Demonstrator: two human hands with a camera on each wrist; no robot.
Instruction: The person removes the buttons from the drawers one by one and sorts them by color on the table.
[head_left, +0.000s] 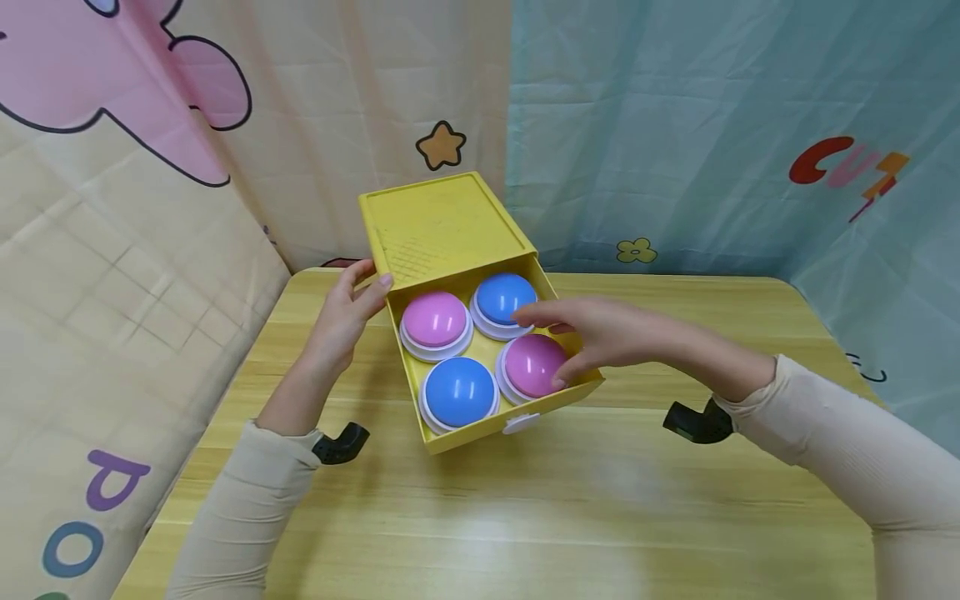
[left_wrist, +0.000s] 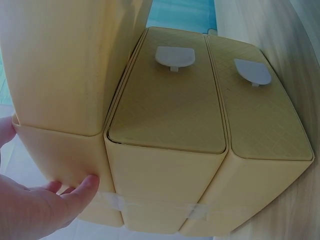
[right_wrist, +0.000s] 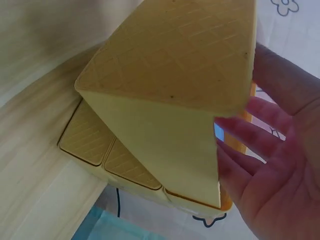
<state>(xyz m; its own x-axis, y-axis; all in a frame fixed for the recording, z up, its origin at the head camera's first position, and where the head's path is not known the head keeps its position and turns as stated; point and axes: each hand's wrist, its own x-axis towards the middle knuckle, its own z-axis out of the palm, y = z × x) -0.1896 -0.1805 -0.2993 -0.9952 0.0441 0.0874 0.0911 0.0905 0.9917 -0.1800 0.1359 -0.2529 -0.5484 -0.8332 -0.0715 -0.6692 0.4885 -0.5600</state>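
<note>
A yellow drawer cabinet (head_left: 450, 221) stands at the back of the table, its top drawer (head_left: 480, 437) pulled out towards me. Inside the drawer sit dome-topped buttons on white bases: a pink one (head_left: 433, 318) and a blue one (head_left: 460, 392) on the left, another blue one (head_left: 504, 297) and pink one (head_left: 531, 365) on the right. My left hand (head_left: 341, 312) grips the cabinet's left front edge; fingertips (left_wrist: 89, 186) press its side wall. Over the drawer's right side is my right hand (head_left: 600, 329), fingers spread, thumb at the near pink button. The drawer front hides its fingertips in the right wrist view.
Two lower drawers, one with a white handle (left_wrist: 175, 57), stay closed below the pulled-out one. The wooden table (head_left: 600, 500) reaches towards me. Printed cloth curtains (head_left: 637, 125) hang behind and beside it. Black wrist cameras (head_left: 341, 443) stick out from both sleeves.
</note>
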